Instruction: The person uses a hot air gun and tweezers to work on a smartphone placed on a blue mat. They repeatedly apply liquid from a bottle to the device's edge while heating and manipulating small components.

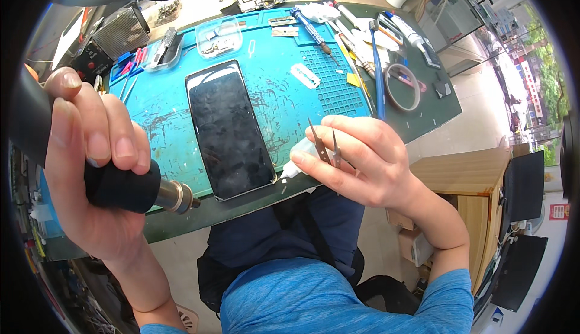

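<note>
My left hand [99,153] is wrapped round the black handle of a hot air gun [121,186], whose metal nozzle points right toward the phone's lower left corner, apart from it. A smartphone [228,128] with a dark, smudged screen lies face up on the blue-green work mat [163,116]. Pinched in my right hand [368,162] is a small white dropper bottle [304,151], its tip at the phone's lower right corner. The same hand keeps a pair of tweezers [323,147] between its fingers, points upward and apart.
Beyond the phone sit a clear plastic box [219,37] of small parts and a blue screwdriver [311,30]. A razor blade [305,75] lies on the mat's right. Farther right are a blue brush [377,71] and a tape roll [403,87]. A box-shaped device [121,35] stands back left.
</note>
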